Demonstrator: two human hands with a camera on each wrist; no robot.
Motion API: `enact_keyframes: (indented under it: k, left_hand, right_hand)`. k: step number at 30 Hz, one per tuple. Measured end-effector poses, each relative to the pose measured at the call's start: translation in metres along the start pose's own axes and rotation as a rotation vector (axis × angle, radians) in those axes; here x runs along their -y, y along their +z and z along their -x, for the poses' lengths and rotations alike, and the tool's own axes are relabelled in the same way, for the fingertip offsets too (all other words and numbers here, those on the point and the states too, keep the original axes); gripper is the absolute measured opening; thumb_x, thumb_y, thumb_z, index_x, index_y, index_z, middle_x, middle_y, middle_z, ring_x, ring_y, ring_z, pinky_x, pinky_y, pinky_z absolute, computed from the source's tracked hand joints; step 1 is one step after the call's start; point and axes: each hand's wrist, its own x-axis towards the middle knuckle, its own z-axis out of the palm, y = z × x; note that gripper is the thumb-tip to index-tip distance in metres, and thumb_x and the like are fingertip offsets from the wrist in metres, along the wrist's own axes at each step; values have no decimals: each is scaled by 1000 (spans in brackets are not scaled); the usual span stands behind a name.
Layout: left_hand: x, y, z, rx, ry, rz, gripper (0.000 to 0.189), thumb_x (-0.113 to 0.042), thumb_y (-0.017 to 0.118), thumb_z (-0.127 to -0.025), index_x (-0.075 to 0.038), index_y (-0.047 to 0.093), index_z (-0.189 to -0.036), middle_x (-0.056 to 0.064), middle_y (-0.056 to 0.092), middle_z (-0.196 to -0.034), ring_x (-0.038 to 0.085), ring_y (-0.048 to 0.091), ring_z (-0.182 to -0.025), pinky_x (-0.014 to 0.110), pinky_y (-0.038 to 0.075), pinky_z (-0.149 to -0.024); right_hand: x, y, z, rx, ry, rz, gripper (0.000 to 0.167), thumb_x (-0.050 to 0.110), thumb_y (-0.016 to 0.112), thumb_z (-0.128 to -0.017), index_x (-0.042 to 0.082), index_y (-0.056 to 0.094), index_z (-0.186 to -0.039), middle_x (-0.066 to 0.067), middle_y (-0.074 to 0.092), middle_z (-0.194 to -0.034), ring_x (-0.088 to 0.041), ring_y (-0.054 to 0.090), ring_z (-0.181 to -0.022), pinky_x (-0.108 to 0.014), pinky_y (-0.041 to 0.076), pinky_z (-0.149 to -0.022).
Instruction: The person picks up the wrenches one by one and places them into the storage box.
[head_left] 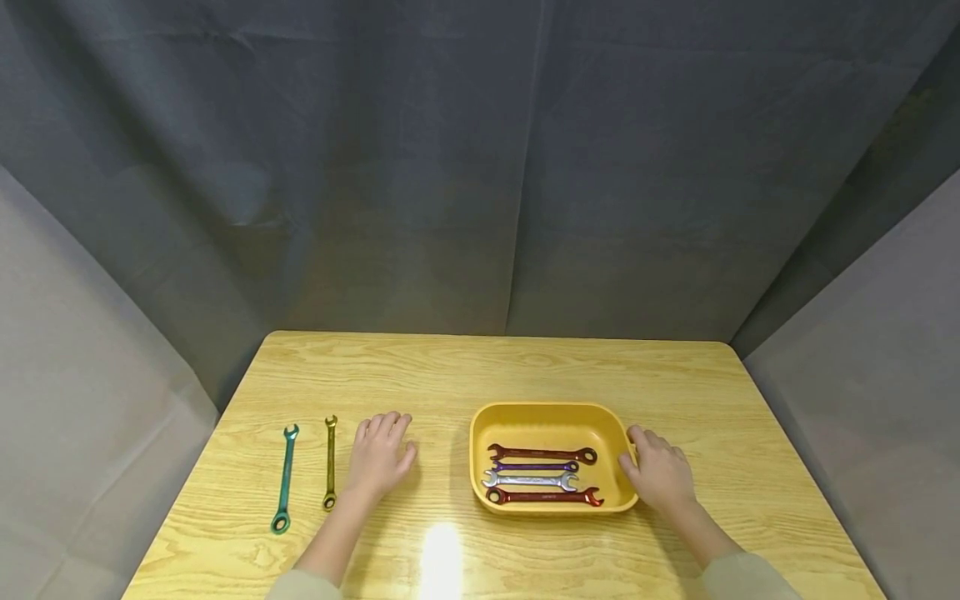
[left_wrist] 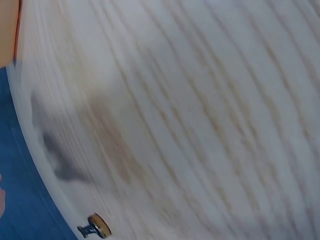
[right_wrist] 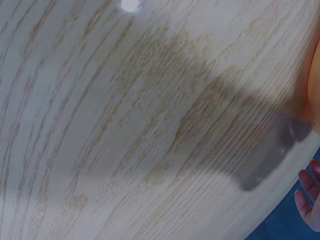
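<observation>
My left hand (head_left: 380, 454) is over the table with its fingers loosely extended, holding nothing. Left of it lie a gold combination wrench (head_left: 331, 462) and, farther out, a green one (head_left: 285, 479). A yellow basin (head_left: 547, 410) stands right of centre. Inside lie a brown-red wrench (head_left: 540, 454), a small purple wrench (head_left: 534, 467), a silver open-end wrench (head_left: 531, 481) and a red wrench (head_left: 543, 497), roughly parallel. At the basin's right end is my right hand (head_left: 663, 475), its thumb overlapping the rim; contact is unclear. Its fingers (right_wrist: 311, 187) look relaxed in the right wrist view.
The wood-grain table (head_left: 480, 367) ends at a dark grey curtain (head_left: 480, 208) behind. Pale grey panels (head_left: 82, 400) flank both sides. The left wrist view shows mostly tabletop, with the basin's edge (left_wrist: 6, 35) and a wrench end (left_wrist: 95, 226).
</observation>
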Motion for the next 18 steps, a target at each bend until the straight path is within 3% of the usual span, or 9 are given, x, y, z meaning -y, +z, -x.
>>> enact_keyframes:
  k: [9,18]
  left_hand:
    - [17,-2,9,-9,-88,-7,40,-24,58,-82,-5,55,-117,11,56,-112,29,48,-105,49,36,-93]
    - [32,-3,18,-20,-217,-3,40,-21,59,-82,-3,53,-117,13,55,-110,32,47,-104,50,34,-94]
  right_hand:
    - [0,1,0,-5,-2,-9,29,26,55,-85,8,49,-107,-6,56,-83,-26,55,-73,-48,44,-68]
    - [-1,1,0,4,7,-8,29,26,54,-85,8,49,-108,-8,57,-87,-27,56,-77,-48,44,-68]
